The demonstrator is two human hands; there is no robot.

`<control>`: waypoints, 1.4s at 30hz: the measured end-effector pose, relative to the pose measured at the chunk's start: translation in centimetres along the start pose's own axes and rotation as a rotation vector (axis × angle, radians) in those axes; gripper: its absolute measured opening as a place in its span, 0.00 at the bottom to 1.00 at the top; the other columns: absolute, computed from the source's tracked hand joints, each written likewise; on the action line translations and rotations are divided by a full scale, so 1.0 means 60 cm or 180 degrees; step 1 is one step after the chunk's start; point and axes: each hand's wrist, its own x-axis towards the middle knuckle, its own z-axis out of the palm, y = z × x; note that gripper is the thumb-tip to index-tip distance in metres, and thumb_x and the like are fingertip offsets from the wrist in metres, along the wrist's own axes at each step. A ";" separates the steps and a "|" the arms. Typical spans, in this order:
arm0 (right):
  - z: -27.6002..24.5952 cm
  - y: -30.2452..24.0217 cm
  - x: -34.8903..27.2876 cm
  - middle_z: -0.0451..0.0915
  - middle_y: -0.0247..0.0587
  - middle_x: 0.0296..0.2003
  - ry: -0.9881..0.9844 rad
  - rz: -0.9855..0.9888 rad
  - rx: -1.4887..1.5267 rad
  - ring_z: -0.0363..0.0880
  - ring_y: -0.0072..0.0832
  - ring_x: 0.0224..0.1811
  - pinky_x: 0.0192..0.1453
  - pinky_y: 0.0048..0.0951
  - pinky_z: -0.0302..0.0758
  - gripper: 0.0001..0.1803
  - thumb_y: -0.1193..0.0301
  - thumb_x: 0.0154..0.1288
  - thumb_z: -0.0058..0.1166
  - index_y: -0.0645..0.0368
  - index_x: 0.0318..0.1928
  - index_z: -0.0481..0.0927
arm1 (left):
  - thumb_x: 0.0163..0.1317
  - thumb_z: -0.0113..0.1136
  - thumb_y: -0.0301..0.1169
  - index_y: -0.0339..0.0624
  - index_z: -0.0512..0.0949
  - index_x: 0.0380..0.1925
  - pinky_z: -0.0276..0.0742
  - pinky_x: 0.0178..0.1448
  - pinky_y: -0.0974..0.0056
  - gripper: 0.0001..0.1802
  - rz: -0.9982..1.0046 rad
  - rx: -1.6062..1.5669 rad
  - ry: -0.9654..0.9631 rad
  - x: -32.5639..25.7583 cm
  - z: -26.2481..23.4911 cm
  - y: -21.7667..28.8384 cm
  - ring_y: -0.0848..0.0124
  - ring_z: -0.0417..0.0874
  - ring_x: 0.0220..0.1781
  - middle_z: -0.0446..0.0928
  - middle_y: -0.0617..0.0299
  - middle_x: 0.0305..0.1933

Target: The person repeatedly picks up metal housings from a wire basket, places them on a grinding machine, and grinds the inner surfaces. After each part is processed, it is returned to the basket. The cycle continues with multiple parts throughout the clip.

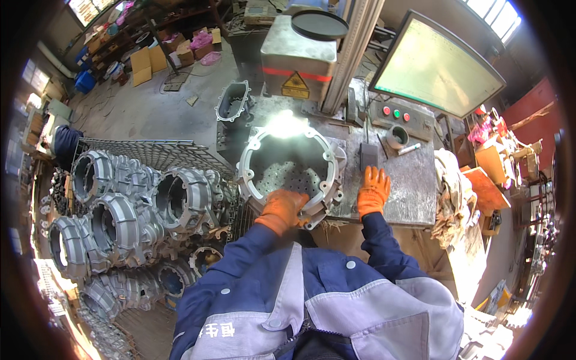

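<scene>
A round, cast-metal housing (331,151) with bolt lugs around its rim stands upright on the workbench, open at the top. My left hand (281,211), in an orange glove, is closed over the near edge of its rim. Bright light glares on the far side of the rim, and a perforated surface shows through the opening. My right hand (374,191), gloved the same way, rests on the bench with fingers stretched forward. Just beyond its fingertips lies a small dark box (369,156).
Behind the housing stands a metal machine box (298,60) with a warning label, beside an upright column (354,57). A monitor (441,65), a button panel (401,117) and a cup (396,137) are at right. Several similar housings (114,219) fill a wire cage at left.
</scene>
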 end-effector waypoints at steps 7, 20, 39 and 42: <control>0.040 0.001 -0.002 0.70 0.38 0.68 -0.0364 -0.0103 -0.0386 0.64 0.38 0.72 0.77 0.46 0.55 0.27 0.68 0.69 0.41 0.52 0.68 0.68 | 0.51 0.71 0.55 0.50 0.79 0.47 0.81 0.49 0.47 0.29 0.0102 -0.0022 0.0156 -0.008 0.005 -0.001 0.48 0.86 0.48 0.85 0.52 0.43; -0.332 0.018 0.258 0.80 0.51 0.55 0.2496 -0.0938 0.1144 0.78 0.51 0.58 0.66 0.46 0.72 0.24 0.79 0.61 0.54 0.57 0.60 0.78 | 0.53 0.66 0.58 0.50 0.80 0.45 0.79 0.50 0.45 0.29 0.0195 -0.0196 0.0278 -0.016 0.010 -0.004 0.47 0.85 0.48 0.85 0.54 0.44; -0.721 0.065 1.011 0.84 0.43 0.51 0.2069 -0.1123 0.0660 0.84 0.36 0.52 0.55 0.32 0.78 0.20 0.60 0.69 0.57 0.45 0.60 0.81 | 0.49 0.72 0.54 0.49 0.78 0.47 0.78 0.52 0.46 0.30 0.0198 -0.0264 0.0086 -0.008 0.010 -0.007 0.52 0.85 0.50 0.84 0.56 0.44; -0.725 0.069 1.048 0.84 0.43 0.50 0.1974 -0.1124 0.0562 0.84 0.35 0.52 0.55 0.32 0.78 0.20 0.59 0.69 0.57 0.45 0.60 0.80 | 0.50 0.72 0.54 0.49 0.78 0.47 0.79 0.52 0.46 0.30 0.0180 -0.0150 0.0029 -0.006 0.006 -0.006 0.52 0.85 0.50 0.85 0.56 0.43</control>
